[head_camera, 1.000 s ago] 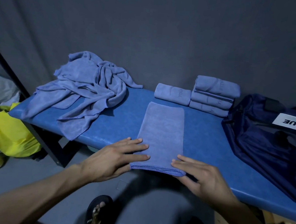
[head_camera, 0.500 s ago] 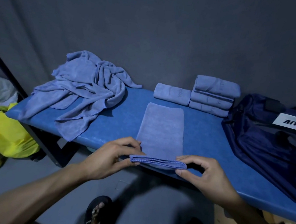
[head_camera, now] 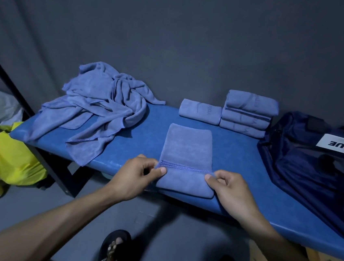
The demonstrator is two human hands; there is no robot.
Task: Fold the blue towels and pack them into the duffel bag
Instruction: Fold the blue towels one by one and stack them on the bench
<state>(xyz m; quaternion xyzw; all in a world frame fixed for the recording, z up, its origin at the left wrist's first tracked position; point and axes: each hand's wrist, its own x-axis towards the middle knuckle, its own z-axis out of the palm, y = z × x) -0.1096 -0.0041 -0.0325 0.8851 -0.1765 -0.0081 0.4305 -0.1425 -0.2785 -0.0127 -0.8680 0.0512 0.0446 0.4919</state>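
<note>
Blue cloth is what I am working with. One blue towel (head_camera: 188, 151) lies flat in the middle of the tabletop (head_camera: 239, 150), close to the near edge. My left hand (head_camera: 138, 175) pinches the near left corner of it, and my right hand (head_camera: 227, 189) pinches the near right corner. Both hands are closed on the towel's near end, which is lifted and turned over onto the part behind it. I think this is the next fold, the short one that makes the towel small.

To do it well, I should move both hands forward together, so the edge stays straight. The two corners should land on the far corners, not off to one side. Then I should press it flat, so no bumps stay inside. The cloth is soft and could slip or bunch up if one hand goes faster.

Now I count. I see one towel in my hands. I see four folded towels (head_camera: 247, 115) at the back: three in a stack and one lying just beside the stack on the left. The messy pile (head_camera: 103, 110) on the left has more towels, but they are tangled, so I cannot tell how many. There is one duffel bag (head_camera: 311, 170), dark blue, at the right end of the tabletop. No towel shows inside it that I can see.
</note>
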